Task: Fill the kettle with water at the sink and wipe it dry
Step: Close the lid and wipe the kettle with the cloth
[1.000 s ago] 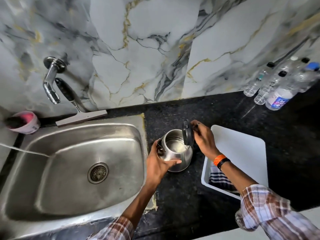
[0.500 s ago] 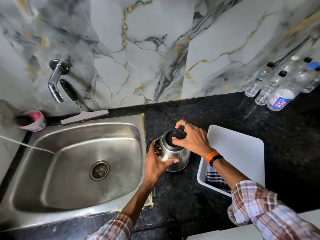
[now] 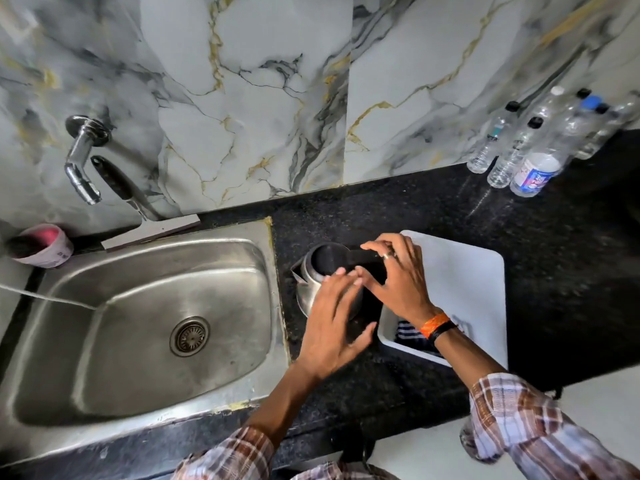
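Note:
The steel kettle point(image 3: 309, 289) stands on the black counter just right of the sink point(image 3: 138, 306), its black lid down. My right hand point(image 3: 398, 278) is closed around the kettle's black handle on its right side. My left hand point(image 3: 332, 327) hovers at the kettle's near side with fingers spread, holding nothing. A striped cloth point(image 3: 408, 336) lies in the white tub point(image 3: 460, 282) beside the kettle, partly hidden by my right wrist. The tap point(image 3: 81, 161) on the wall over the sink's far left is not running.
A squeegee point(image 3: 138, 209) leans on the wall behind the sink. A pink cup point(image 3: 41, 245) sits at the sink's far left corner. Several plastic bottles point(image 3: 519, 157) stand at the back right of the counter point(image 3: 381, 209).
The lid, held up a second ago, has been shut. My right hand moved from the lid to the handle. My left hand let go of the kettle's body and opened.

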The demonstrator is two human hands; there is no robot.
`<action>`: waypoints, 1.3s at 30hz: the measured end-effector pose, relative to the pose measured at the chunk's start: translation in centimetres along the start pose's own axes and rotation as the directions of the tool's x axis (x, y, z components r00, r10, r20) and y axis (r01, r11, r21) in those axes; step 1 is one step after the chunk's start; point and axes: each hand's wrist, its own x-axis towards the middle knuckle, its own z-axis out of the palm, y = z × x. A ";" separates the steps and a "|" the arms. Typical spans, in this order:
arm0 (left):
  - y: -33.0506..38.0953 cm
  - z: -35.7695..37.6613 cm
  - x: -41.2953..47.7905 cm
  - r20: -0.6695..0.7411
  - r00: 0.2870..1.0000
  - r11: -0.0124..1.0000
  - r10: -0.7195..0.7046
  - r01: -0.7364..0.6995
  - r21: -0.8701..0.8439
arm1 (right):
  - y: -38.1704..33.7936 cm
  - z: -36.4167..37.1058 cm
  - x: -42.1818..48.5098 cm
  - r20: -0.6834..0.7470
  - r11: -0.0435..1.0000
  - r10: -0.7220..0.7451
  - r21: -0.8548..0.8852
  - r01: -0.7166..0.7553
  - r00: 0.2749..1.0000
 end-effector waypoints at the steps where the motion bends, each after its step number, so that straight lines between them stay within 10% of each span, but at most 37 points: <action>1: 0.6 0.7 0.0 0.063 0.997 0.999 0.041 -0.039 -0.030 | 1.1 -0.5 -1.2 -0.045 1.000 0.022 0.022 -0.021 0.999; 6: 2.7 5.4 1.9 0.355 0.935 0.998 -0.016 0.035 -0.050 | 7.2 -2.7 -7.3 0.008 0.952 0.306 0.002 -0.306 0.952; 10: 3.3 10.1 4.9 0.661 0.736 0.989 -0.145 0.136 0.065 | 10.6 -3.5 -9.8 0.378 0.827 0.552 -0.130 -0.547 0.744; 15: 2.7 14.6 6.2 0.850 0.492 0.976 -0.190 0.000 0.218 | 11.9 -2.4 -11.0 0.586 0.821 0.555 -0.271 -0.502 0.591; 22: 2.0 16.0 5.7 0.827 0.512 0.953 -0.234 -0.047 0.299 | 11.7 -1.9 -10.8 0.587 0.833 0.517 -0.179 -0.523 0.623; 31: 2.9 7.2 4.9 0.605 0.778 0.936 -0.167 0.319 -0.151 | 7.3 -5.6 -7.5 0.554 0.775 0.460 0.131 -0.619 0.694; 35: 1.8 0.5 2.1 0.213 0.946 0.948 -0.242 0.278 -0.156 | 2.5 -5.4 -4.9 0.567 0.781 0.249 0.361 -0.509 0.785; 39: 1.8 -2.2 -3.1 -0.289 0.803 0.845 -0.521 0.534 -0.041 | -2.9 -2.2 -3.3 0.473 0.784 0.172 0.465 -0.411 0.864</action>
